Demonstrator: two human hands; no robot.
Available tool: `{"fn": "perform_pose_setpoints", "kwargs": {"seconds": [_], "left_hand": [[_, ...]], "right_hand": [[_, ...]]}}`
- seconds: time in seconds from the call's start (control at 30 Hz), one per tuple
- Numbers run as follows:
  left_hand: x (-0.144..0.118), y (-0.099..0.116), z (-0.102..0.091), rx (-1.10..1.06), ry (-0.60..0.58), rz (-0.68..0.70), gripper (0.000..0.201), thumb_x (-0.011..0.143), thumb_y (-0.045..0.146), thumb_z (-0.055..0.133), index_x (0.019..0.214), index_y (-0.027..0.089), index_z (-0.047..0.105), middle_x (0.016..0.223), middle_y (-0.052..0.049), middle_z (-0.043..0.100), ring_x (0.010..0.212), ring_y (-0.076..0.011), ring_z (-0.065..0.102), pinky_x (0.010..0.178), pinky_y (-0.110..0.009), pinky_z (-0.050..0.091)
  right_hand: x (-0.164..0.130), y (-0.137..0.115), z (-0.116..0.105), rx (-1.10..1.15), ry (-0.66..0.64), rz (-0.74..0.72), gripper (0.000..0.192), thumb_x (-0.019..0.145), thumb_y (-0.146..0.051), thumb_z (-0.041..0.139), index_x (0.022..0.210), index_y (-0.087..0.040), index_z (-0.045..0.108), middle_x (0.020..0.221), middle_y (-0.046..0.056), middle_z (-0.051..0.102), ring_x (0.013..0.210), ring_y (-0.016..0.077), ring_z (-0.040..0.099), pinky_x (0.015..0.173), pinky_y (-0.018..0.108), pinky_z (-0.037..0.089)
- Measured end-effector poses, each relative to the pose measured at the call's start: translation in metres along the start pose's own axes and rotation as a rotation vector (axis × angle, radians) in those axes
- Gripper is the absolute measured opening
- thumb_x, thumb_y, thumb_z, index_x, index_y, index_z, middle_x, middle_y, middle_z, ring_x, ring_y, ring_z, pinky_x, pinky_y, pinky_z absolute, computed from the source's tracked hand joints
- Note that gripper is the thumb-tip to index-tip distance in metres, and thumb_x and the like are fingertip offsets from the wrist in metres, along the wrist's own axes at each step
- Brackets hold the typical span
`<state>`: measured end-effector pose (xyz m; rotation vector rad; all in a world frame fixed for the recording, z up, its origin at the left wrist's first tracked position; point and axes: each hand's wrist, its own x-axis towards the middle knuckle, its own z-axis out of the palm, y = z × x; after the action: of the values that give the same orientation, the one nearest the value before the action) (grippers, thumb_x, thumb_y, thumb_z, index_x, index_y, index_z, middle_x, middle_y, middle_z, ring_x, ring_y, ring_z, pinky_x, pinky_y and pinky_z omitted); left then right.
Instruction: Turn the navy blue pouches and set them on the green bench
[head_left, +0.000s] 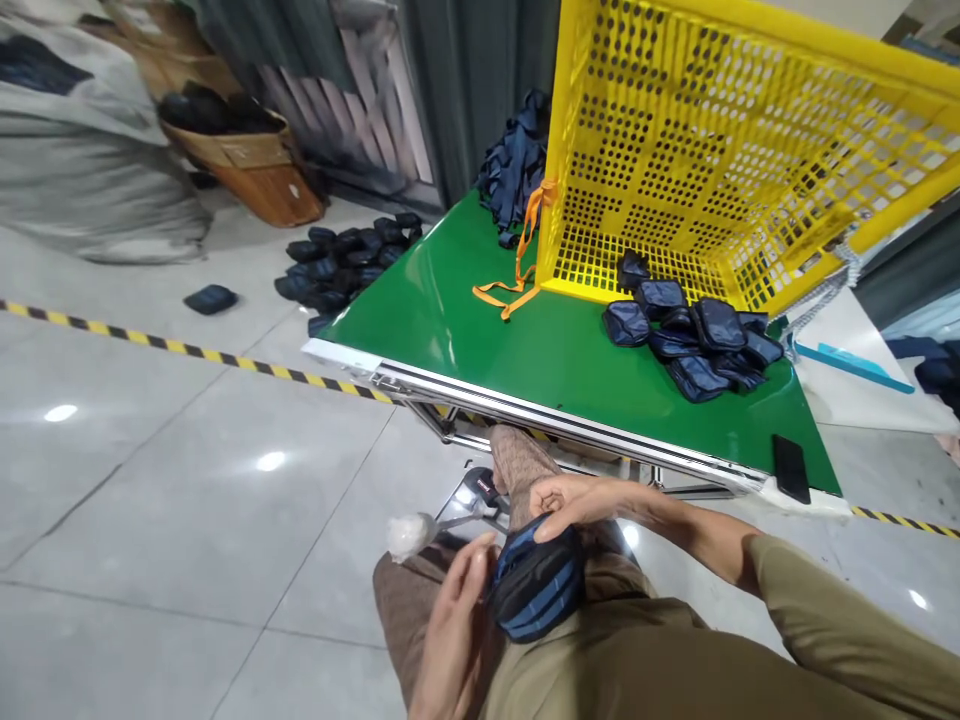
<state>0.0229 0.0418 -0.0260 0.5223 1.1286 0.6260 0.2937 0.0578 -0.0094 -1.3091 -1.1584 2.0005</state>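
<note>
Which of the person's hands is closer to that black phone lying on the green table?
Right. The right hand sits atop the dark pouch, below-left of the phone; the left hand is lower and farther left.
</note>
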Motion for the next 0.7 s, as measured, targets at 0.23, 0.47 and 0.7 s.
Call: {"fn": "perform_pose_setpoints", "kwargs": {"seconds": [0.23,0.47,0.7], "left_hand": [[0.040,0.004,-0.009,0.297,-0.195,0.037,0.058,0.071,0.066,0.099,0.092,0.018,0.075,0.071,0.002,0.065,0.064,-0.0139,0.056,0.062,-0.023,0.046],[0.082,-0.002,-0.024,1.056,-0.067,0.419,0.027,0.095,0.042,0.057,0.109,0.027,0.074,0.087,-0.006,0.078,0.081,-0.0280,0.073,0.076,-0.034,0.054],[0.104,-0.040,-0.041,1.133,-0.135,0.557,0.072,0.078,0.024,0.053,0.147,0.017,0.072,0.151,-0.019,0.075,0.139,-0.0381,0.072,0.117,-0.054,0.055]], "right_hand": [[0.039,0.031,0.011,-0.170,0.249,-0.066,0.063,0.076,-0.065,0.101,0.083,-0.023,0.054,0.074,-0.008,0.051,0.070,0.0120,0.043,0.062,0.025,0.030],[0.057,0.069,0.001,-0.552,0.344,-0.008,0.044,0.103,-0.046,0.083,0.086,-0.023,0.050,0.074,-0.008,0.052,0.069,0.0121,0.046,0.063,0.023,0.032],[0.052,0.062,-0.024,-0.842,0.199,0.023,0.009,0.110,-0.028,0.067,0.112,-0.021,0.061,0.102,0.006,0.072,0.089,0.0217,0.065,0.076,0.030,0.045]]}}
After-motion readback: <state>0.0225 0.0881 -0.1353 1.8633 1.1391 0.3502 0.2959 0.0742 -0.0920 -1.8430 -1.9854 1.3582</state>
